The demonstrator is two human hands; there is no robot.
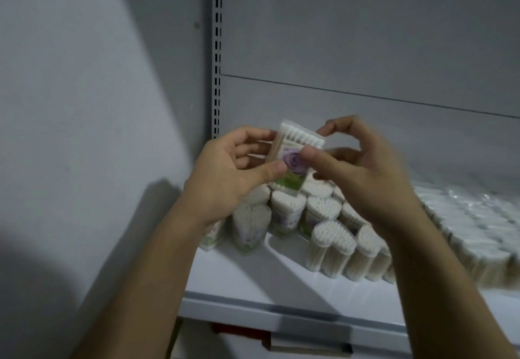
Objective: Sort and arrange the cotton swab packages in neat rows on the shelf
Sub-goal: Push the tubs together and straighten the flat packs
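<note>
A clear cotton swab package (295,159) with a purple flower label is held up above the shelf (253,277). My left hand (233,173) pinches its left side between thumb and fingers. My right hand (357,167) pinches it too, thumb on the label and a fingertip at its upper right corner. Below them, several heart-shaped swab packages (323,218) stand upright in rows on the shelf, partly hidden by my hands.
Wrapped bundles of swab packages (472,235) fill the shelf's right side. A slotted upright (217,49) runs along the grey back panel. A grey wall stands on the left. Bare shelf surface lies at the front left.
</note>
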